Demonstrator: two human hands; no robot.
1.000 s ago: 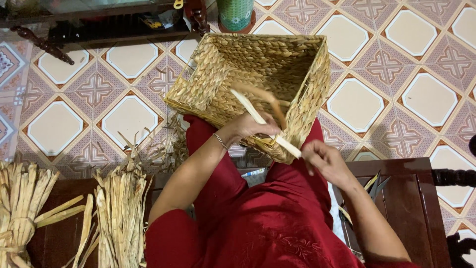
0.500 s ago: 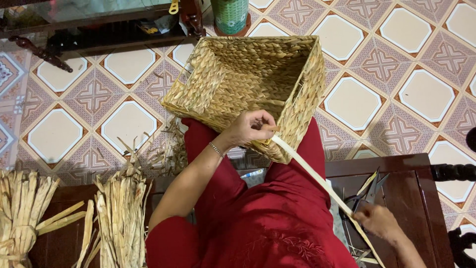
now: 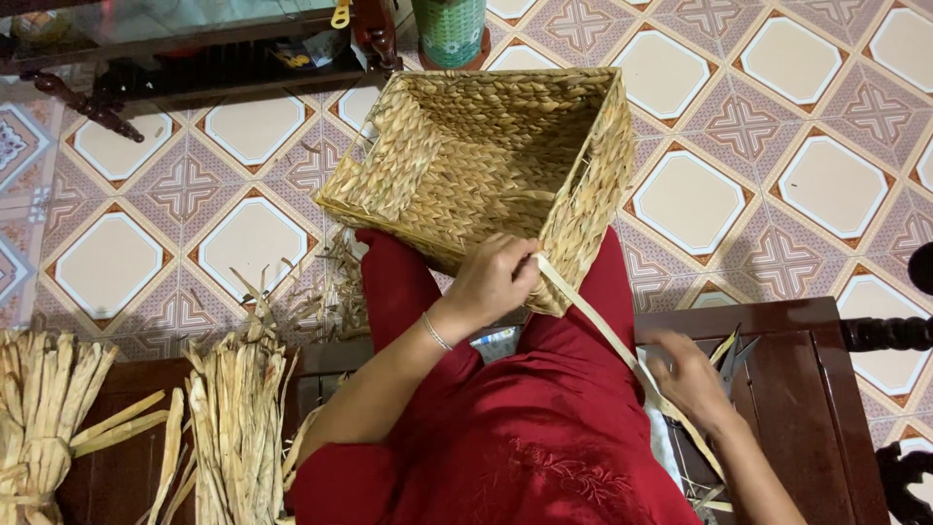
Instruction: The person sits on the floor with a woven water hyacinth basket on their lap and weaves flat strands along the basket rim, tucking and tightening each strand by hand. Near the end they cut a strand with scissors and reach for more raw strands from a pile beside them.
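A square woven straw basket (image 3: 486,156) rests tilted on my knees, its opening towards me. My left hand (image 3: 491,282), with a thin bracelet on the wrist, is closed on the basket's near rim where a long flat straw strand (image 3: 593,316) comes out. The strand runs straight down to the right, passing under my right hand (image 3: 692,381). That hand lies over the strand above the wooden bench, close to a pair of scissors (image 3: 736,355). It is blurred, so its grip is unclear.
I sit in red clothes on a dark wooden bench (image 3: 807,389). Bundles of dried straw (image 3: 233,428) lie on its left part. A patterned tile floor (image 3: 700,194), a green cylinder (image 3: 449,29) and a dark low shelf (image 3: 194,68) lie beyond the basket.
My right hand pulled the strand out down to the right, then came back up along it towards the scissors. My left hand stayed at the basket rim.
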